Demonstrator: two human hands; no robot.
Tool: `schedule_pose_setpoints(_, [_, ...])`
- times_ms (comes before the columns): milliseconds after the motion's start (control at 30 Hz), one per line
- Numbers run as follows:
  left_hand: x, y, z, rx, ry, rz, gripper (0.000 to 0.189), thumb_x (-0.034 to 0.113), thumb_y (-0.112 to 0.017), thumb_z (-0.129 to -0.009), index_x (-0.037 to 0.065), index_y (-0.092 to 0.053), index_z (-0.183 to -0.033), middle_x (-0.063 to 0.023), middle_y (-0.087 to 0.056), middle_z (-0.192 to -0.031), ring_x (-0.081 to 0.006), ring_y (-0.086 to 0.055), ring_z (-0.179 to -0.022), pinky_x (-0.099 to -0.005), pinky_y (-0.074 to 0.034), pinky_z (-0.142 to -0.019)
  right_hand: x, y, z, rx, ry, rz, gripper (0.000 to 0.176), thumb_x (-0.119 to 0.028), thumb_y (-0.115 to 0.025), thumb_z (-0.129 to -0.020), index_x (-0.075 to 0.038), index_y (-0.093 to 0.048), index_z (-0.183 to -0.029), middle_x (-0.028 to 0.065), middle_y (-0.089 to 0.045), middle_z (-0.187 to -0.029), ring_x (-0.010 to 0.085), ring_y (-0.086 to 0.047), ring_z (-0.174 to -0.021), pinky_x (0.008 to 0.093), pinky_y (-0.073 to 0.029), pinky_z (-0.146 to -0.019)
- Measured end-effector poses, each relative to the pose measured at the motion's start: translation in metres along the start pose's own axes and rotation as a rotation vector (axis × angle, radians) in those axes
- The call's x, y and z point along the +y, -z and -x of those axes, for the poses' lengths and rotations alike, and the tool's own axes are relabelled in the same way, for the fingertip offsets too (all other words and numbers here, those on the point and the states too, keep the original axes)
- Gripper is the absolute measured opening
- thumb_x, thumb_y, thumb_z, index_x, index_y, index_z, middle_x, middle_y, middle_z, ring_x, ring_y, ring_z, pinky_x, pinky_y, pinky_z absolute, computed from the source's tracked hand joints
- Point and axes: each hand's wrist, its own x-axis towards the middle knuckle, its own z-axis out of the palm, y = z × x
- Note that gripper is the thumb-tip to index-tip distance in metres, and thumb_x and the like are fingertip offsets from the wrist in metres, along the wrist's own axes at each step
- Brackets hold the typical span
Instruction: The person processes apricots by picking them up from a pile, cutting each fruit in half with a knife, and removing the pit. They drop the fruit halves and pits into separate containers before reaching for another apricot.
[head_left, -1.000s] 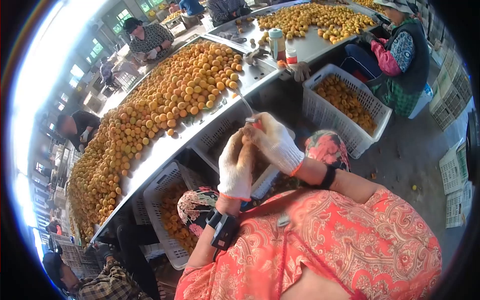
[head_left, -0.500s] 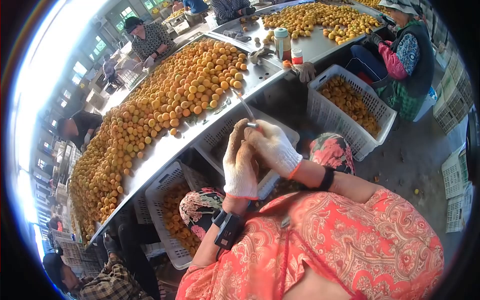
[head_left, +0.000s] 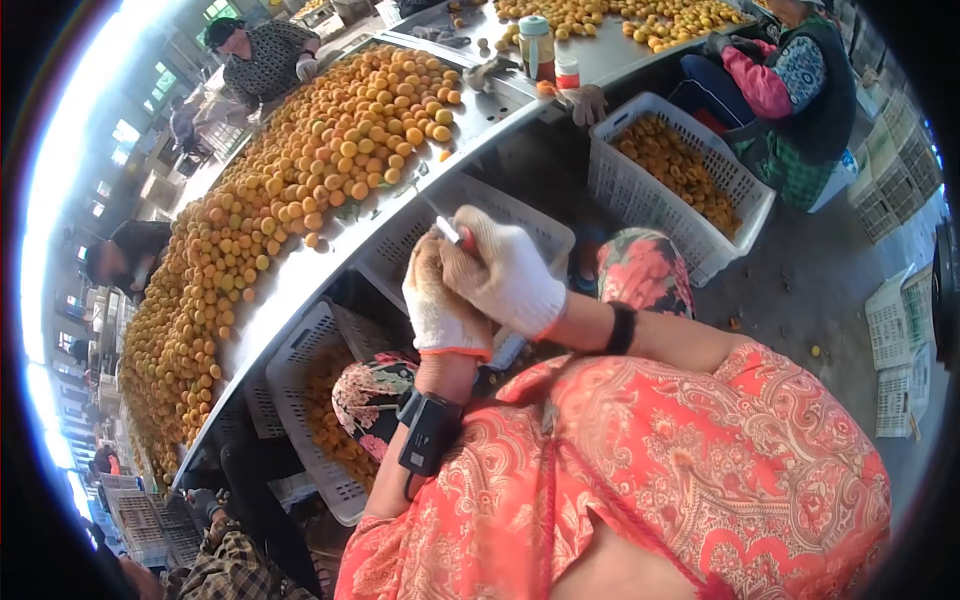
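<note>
Both hands wear white knit gloves with stained fingers and meet above a white crate by the table edge. My right hand is closed round a small knife with a white and red handle; its thin blade points up and left. Pressed against it, my left hand has curled fingers; whatever lies between them is hidden. Beyond the hands, a long heap of orange fruit covers much of the metal table.
Crates of cut fruit stand at the right and lower left. A bottle and a red-labelled jar stand on the table. Co-workers sit at the right, upper left and lower left.
The view has shifted, so the table and crates appear higher and further left. My hands remain together, and the knife now appears lower, with more of its white part showing.
</note>
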Motion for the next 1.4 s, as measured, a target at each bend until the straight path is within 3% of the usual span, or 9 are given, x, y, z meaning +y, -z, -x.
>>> schedule_pose_setpoints(133, [0.029, -0.040, 0.029, 0.202, 0.184, 0.037, 0.026, 0.032, -0.054, -0.094, 0.009, -0.064, -0.102, -0.0035, -0.068, -0.090, -0.0192, -0.063, -0.077, -0.0336, -0.053, -0.073, 0.007, 0.003, -0.004, -0.014, -0.222, -0.519, 0.016, -0.013, -0.060, -0.092, -0.002, -0.053, -0.083, 0.0037, -0.055, -0.067, 0.0069, -0.050, -0.067, 0.0292, -0.046, -0.058])
schedule_pose_setpoints(200, [0.035, 0.034, -0.005, -0.527, 0.357, 0.167, 0.032, 0.037, -0.049, -0.096, 0.009, -0.062, -0.106, -0.0028, -0.063, -0.083, -0.0154, -0.050, -0.063, -0.0309, -0.042, -0.058, -0.007, 0.011, -0.006, 0.022, -0.333, -0.653, 0.017, -0.014, -0.060, -0.092, -0.001, -0.056, -0.082, 0.0024, -0.055, -0.067, 0.0066, -0.051, -0.066, 0.0274, -0.045, -0.058])
schedule_pose_setpoints(400, [0.027, -0.021, 0.025, 0.291, 0.241, 0.087, 0.030, 0.037, -0.051, -0.096, 0.010, -0.063, -0.097, -0.0088, -0.063, -0.081, -0.0186, -0.054, -0.059, -0.0306, -0.040, -0.046, 0.000, 0.014, -0.003, -0.351, -0.154, -0.156, 0.010, -0.012, -0.061, -0.097, -0.002, -0.059, -0.095, -0.0011, -0.061, -0.081, 0.0056, -0.058, -0.078, 0.0234, -0.050, -0.069])
schedule_pose_setpoints(433, [0.017, -0.010, 0.010, 0.298, 0.227, 0.174, 0.027, 0.035, -0.055, -0.094, 0.010, -0.064, -0.094, -0.0077, -0.063, -0.077, -0.0174, -0.052, -0.053, -0.0279, -0.040, -0.042, -0.002, 0.017, -0.003, -0.282, 0.144, 0.192, 0.008, -0.010, -0.064, -0.095, -0.003, -0.061, -0.093, -0.0015, -0.060, -0.077, 0.0052, -0.056, -0.074, 0.0228, -0.050, -0.066])
schedule_pose_setpoints(533, [0.032, 0.014, 0.015, -0.104, 0.497, -0.008, 0.024, 0.033, -0.054, -0.094, 0.010, -0.064, -0.093, -0.0056, -0.061, -0.072, -0.0154, -0.047, -0.047, -0.0249, -0.034, -0.038, 0.003, 0.016, -0.006, -0.205, -0.052, -0.088, 0.012, -0.012, -0.066, -0.095, -0.002, -0.061, -0.091, -0.0019, -0.058, -0.073, 0.0045, -0.054, -0.068, 0.0239, -0.047, -0.060])
schedule_pose_setpoints(867, [0.025, -0.034, 0.039, 0.295, 0.094, -0.287, 0.025, 0.038, -0.055, -0.096, 0.014, -0.060, -0.089, -0.0001, -0.053, -0.067, -0.0130, -0.045, -0.045, -0.0220, -0.030, -0.038, 0.009, 0.023, -0.007, -0.383, -0.214, -0.034, 0.023, -0.023, -0.069, -0.092, -0.002, -0.063, -0.097, 0.0077, -0.062, -0.073, 0.0090, -0.060, -0.073, 0.0308, -0.050, -0.066])
schedule_pose_setpoints(1067, [0.034, 0.005, 0.027, 0.106, 0.376, -0.138, 0.028, 0.043, -0.054, -0.097, 0.017, -0.059, -0.087, -0.0008, -0.054, -0.066, -0.0150, -0.045, -0.042, -0.0261, -0.029, -0.035, 0.004, 0.016, -0.005, -0.239, 0.067, 0.207, 0.023, -0.019, -0.070, -0.086, -0.002, -0.062, -0.098, 0.0155, -0.063, -0.076, 0.0283, -0.063, -0.071, 0.0363, -0.052, -0.067])
schedule_pose_setpoints(1200, [0.028, 0.026, -0.004, 0.284, 0.160, 0.225, 0.035, 0.040, -0.048, -0.101, 0.010, -0.062, -0.112, -0.0088, -0.068, -0.093, -0.0248, -0.069, -0.077, -0.0354, -0.058, -0.064, -0.009, 0.016, 0.000, -0.205, 0.040, 0.193, 0.034, -0.030, -0.072, -0.085, -0.003, -0.061, -0.101, 0.0197, -0.067, -0.080, 0.0388, -0.067, -0.082, 0.0461, -0.053, -0.069])
schedule_pose_setpoints(1400, [0.026, 0.022, 0.010, -0.079, 0.166, 0.131, 0.035, 0.032, -0.047, -0.102, 0.003, -0.060, -0.118, -0.0123, -0.067, -0.106, -0.0277, -0.066, -0.099, -0.0436, -0.055, -0.091, 0.003, 0.008, 0.006, -0.342, 0.084, 0.263, 0.040, -0.027, -0.071, -0.082, -0.005, -0.060, -0.115, 0.0193, -0.069, -0.089, 0.0384, -0.068, -0.087, 0.0462, -0.055, -0.075])
